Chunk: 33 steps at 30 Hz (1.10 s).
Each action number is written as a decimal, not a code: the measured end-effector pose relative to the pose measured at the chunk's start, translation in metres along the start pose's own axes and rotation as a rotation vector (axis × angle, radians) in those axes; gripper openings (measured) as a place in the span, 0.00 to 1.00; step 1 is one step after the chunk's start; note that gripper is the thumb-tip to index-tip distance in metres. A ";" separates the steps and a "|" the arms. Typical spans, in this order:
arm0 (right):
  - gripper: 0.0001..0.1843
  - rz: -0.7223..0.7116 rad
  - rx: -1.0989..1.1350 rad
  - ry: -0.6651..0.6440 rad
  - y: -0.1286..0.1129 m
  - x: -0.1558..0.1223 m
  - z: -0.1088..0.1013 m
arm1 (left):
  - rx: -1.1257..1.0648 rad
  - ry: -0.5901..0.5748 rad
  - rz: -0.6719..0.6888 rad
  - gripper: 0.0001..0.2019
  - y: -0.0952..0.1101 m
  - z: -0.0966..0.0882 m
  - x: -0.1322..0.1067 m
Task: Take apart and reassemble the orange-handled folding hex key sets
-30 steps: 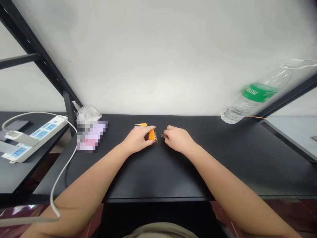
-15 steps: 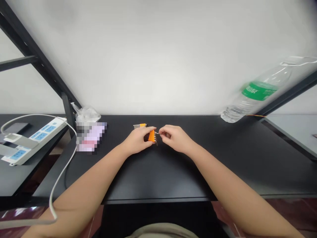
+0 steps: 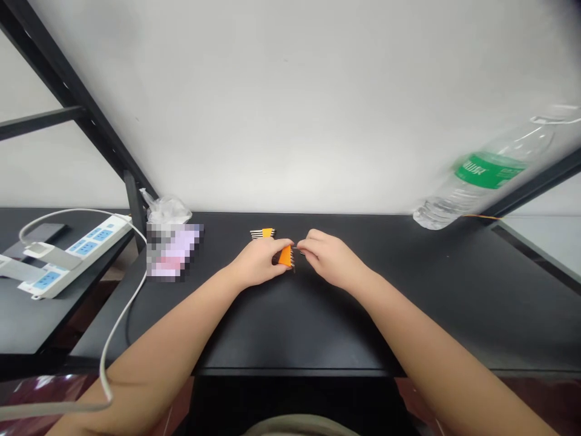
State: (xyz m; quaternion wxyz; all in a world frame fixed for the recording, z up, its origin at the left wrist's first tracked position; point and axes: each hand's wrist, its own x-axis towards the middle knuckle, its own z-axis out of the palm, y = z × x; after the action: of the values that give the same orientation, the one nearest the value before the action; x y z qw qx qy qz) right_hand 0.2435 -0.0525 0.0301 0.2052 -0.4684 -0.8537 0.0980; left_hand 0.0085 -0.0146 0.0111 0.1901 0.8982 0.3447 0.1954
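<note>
You work at a black bench [image 3: 299, 333] set against a pale wall [image 3: 290, 121], with reddish floor [image 3: 411, 393] showing below its near edge. A dark metal frame [image 3: 106, 142] slants up on your left, and past it a white power strip [image 3: 84, 248] rests on a neighbouring dark surface.

The near edge runs straight across under your forearms, and the back edge meets the wall a short way beyond your knuckles. To your left, near the back corner, sit a clear plastic bag [image 3: 170, 211] and a blurred-out purple and pink item [image 3: 181, 245]. A white cable [image 3: 129, 300] loops down and crosses in front of your left forearm. To your right, black surface spreads wide, with a green-labelled bottle [image 3: 483, 169] well away at the back, slanting in the view.

The orange holder [image 3: 285, 256] is in your left grip [image 3: 256, 261], pinched between thumb and fingers, its row of metal tips facing right. Your right grip [image 3: 329, 257] is closed on a thin metal rod [image 3: 296, 248] whose end points at the holder; you cannot tell whether they touch. Just beyond your left knuckles, a yellow-orange rack [image 3: 268, 232] of metal rods lies on the bench.
</note>
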 end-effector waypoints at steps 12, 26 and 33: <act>0.13 -0.002 0.118 0.046 0.003 -0.002 -0.005 | -0.022 0.040 -0.048 0.22 -0.004 0.003 0.001; 0.14 0.026 0.135 0.029 -0.005 -0.001 -0.003 | 0.017 0.005 -0.023 0.20 0.003 -0.002 0.001; 0.09 0.183 0.672 0.020 -0.009 0.000 -0.001 | -0.063 0.062 0.057 0.11 0.011 -0.006 0.003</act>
State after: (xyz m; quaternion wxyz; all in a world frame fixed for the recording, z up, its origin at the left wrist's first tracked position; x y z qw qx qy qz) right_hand 0.2369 -0.0576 0.0348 0.3468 -0.4500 -0.7262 0.3871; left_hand 0.0134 -0.0186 0.0219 0.2018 0.8948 0.3184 0.2390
